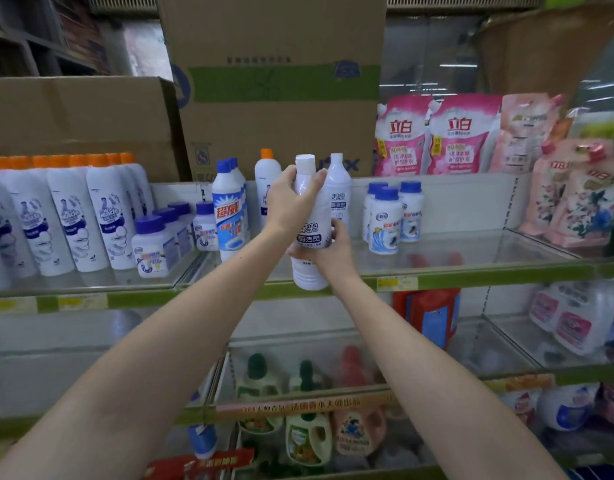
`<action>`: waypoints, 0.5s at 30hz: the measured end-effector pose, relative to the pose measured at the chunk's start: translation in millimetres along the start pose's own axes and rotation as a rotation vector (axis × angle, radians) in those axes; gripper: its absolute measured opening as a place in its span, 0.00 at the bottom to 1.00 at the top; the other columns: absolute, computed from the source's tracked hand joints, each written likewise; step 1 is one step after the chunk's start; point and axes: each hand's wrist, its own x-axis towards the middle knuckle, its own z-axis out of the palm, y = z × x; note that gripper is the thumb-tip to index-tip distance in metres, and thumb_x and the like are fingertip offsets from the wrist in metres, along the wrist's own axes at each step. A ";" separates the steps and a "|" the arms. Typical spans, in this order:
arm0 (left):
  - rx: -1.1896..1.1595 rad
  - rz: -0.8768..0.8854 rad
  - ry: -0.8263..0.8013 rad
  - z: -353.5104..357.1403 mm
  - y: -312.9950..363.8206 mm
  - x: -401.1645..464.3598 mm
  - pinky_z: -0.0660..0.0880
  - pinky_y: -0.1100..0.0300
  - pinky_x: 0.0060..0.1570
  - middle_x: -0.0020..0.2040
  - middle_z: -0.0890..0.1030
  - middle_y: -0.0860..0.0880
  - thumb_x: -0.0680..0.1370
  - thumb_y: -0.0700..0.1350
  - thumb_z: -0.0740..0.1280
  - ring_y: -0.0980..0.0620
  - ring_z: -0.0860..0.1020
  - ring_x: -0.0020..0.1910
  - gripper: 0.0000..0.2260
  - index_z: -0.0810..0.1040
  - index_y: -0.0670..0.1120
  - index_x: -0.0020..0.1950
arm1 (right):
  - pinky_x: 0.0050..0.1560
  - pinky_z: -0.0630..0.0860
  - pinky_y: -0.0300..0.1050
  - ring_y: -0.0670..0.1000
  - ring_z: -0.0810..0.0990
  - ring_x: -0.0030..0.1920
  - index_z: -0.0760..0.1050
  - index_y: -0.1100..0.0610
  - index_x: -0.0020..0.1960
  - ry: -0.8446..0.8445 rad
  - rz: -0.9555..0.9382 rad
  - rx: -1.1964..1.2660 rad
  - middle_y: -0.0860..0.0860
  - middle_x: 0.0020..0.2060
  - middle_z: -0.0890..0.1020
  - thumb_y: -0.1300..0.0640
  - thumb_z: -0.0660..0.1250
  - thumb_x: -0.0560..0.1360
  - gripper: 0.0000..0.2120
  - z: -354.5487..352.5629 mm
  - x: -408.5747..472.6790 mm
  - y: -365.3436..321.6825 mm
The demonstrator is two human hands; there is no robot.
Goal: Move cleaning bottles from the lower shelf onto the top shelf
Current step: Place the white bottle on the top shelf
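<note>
Both hands are holding one white cleaning bottle upright at the middle of the view, in front of the top shelf, its base hanging level with the shelf's green front edge. The left hand is gripping the bottle's neck and shoulder from 9 o'clock, fingers curled round it just under the white cap. The right hand is gripping the lower body from 4 o'clock, thumb lying across the label. That label is showing large white Chinese characters, partly covered by the grip and blurred.

Just behind the held bottle, at 1 o'clock, a second white bottle with a like label is standing on the shelf. At 9 o'clock a blue-capped bottle is carrying red characters reading 超威. Further toward 9 o'clock a row of orange-capped bottles is reading "Mr Muscle". At 3 o'clock small blue-lidded jars are standing together. At 2 o'clock pink pouches are reading 立白, leaning beside a cardboard box.
</note>
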 end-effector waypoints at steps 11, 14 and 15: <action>0.086 -0.101 0.012 36.3 -62.7 69.0 0.76 0.51 0.45 0.45 0.79 0.41 0.74 0.64 0.65 0.47 0.78 0.43 0.19 0.74 0.48 0.43 | 0.58 0.78 0.46 0.47 0.81 0.53 0.69 0.55 0.61 -0.023 0.094 -0.002 0.44 0.51 0.81 0.60 0.83 0.64 0.32 11.0 73.1 38.1; 0.120 -0.088 0.014 42.1 -72.3 81.4 0.71 0.58 0.44 0.45 0.75 0.47 0.78 0.59 0.65 0.51 0.75 0.44 0.11 0.71 0.53 0.42 | 0.58 0.74 0.42 0.44 0.78 0.53 0.61 0.53 0.63 -0.049 0.097 -0.016 0.42 0.52 0.78 0.58 0.80 0.69 0.33 12.7 89.5 51.3; 0.126 -0.081 0.018 43.3 -75.5 84.9 0.69 0.60 0.44 0.45 0.73 0.50 0.79 0.58 0.65 0.53 0.73 0.44 0.11 0.72 0.52 0.43 | 0.58 0.74 0.43 0.45 0.78 0.54 0.60 0.53 0.63 -0.062 0.096 -0.022 0.43 0.53 0.78 0.59 0.79 0.70 0.33 14.1 94.4 54.6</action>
